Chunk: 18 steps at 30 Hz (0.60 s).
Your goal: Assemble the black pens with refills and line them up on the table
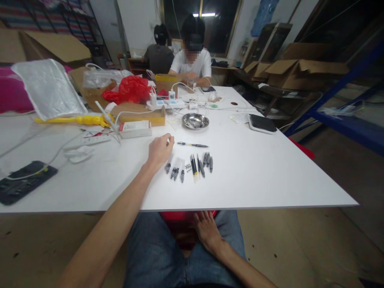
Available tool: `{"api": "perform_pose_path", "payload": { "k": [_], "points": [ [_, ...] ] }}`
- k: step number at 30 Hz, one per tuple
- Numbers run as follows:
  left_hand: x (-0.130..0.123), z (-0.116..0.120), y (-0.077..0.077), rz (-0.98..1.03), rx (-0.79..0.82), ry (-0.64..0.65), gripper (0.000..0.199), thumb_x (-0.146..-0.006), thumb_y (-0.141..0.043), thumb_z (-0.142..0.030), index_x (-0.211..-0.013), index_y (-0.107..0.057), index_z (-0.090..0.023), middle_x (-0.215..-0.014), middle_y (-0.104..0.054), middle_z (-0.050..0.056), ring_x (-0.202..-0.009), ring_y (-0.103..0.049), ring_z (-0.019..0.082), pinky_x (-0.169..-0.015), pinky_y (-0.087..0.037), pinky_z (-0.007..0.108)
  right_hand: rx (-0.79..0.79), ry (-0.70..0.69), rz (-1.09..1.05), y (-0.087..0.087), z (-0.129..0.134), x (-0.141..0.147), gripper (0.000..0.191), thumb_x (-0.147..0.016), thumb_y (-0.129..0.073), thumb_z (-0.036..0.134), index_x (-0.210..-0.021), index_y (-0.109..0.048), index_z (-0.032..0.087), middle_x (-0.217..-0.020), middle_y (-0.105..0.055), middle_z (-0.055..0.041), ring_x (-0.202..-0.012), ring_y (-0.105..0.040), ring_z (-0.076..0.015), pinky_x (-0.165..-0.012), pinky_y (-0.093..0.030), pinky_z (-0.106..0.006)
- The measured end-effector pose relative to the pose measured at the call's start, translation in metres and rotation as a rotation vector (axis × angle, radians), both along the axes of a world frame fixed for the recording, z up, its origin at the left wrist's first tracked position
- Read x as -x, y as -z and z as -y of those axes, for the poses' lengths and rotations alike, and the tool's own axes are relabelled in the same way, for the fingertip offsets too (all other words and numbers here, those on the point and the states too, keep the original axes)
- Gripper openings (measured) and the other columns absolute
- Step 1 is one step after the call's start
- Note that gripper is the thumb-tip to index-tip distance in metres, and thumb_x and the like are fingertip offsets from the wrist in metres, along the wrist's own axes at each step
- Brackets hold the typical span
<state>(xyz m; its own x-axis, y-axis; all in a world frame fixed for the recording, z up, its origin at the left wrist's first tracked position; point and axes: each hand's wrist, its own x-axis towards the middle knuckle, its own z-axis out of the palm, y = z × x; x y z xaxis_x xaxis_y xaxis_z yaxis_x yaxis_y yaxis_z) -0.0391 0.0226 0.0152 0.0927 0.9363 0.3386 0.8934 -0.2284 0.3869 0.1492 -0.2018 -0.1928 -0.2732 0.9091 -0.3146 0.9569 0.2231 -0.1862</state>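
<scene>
My left hand point(160, 152) rests on the white table with its fingers curled closed; whatever may be inside them is hidden. Just below it lie several clear pen barrels point(175, 171) with black ends. To their right are small springs point(188, 167), several black ink refills point(193, 165) with yellow parts, and dark grey pen grips point(208, 160). A whole-looking pen point(192, 144) lies crosswise behind these parts. Below the table edge, my right hand point(207, 230) lies over my thigh and the red seat, fingers stretched out, holding nothing.
A shiny metal bowl point(195, 121) with small dark items stands behind the pen. Leftward are a small white-red box point(135, 129), a power strip point(166, 104), cables and a red plastic bag point(129, 90). A dark-topped device point(262, 123) lies right. Another person point(193, 64) sits opposite.
</scene>
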Motion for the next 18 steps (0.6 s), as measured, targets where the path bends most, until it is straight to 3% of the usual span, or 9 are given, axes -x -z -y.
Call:
{"api": "perform_pose_path", "payload": {
  "k": [3, 9, 14, 18],
  "points": [
    [0.001, 0.000, 0.000, -0.014, 0.000, -0.001, 0.034, -0.100, -0.039, -0.037, -0.093, -0.068, -0.023, -0.070, -0.071, 0.004, -0.074, -0.065, 0.021, -0.063, -0.031, 0.029, -0.013, -0.057, -0.067, -0.007, -0.001, 0.011, 0.038, -0.101, -0.042, 0.018, -0.130, -0.066, 0.012, -0.145, -0.053, -0.0216, -0.142, -0.043, -0.0367, -0.116, -0.034, -0.060],
    [0.002, 0.000, 0.002, -0.043, 0.003, -0.002, 0.033, -0.099, -0.039, -0.037, -0.092, -0.069, -0.023, -0.074, -0.073, 0.005, -0.076, -0.066, 0.021, -0.063, -0.033, 0.029, -0.051, -0.347, -0.236, -0.025, 0.017, 0.040, 0.034, -0.101, -0.046, 0.030, -0.117, -0.069, 0.011, -0.140, -0.057, -0.0194, -0.139, -0.044, -0.0359, -0.116, -0.035, -0.056],
    [0.001, 0.000, 0.004, -0.058, -0.001, 0.009, 0.033, -0.099, -0.040, -0.036, -0.088, -0.069, -0.023, -0.077, -0.073, 0.005, -0.078, -0.066, 0.022, -0.064, -0.035, 0.029, -0.020, -0.363, -0.216, -0.031, 0.018, 0.033, 0.027, -0.098, -0.052, 0.030, -0.112, -0.070, 0.015, -0.132, -0.062, -0.0162, -0.128, -0.053, -0.0326, -0.109, -0.042, -0.051],
    [0.001, 0.000, 0.005, -0.085, 0.006, 0.001, 0.032, -0.098, -0.042, -0.035, -0.088, -0.070, -0.023, -0.078, -0.073, 0.007, -0.080, -0.067, 0.023, -0.066, -0.037, 0.029, 0.111, -0.415, -0.301, -0.050, 0.012, 0.018, 0.023, -0.095, -0.057, 0.027, -0.112, -0.070, 0.020, -0.115, -0.070, -0.0086, -0.113, -0.062, -0.0253, -0.102, -0.047, -0.039]
  ]
}}
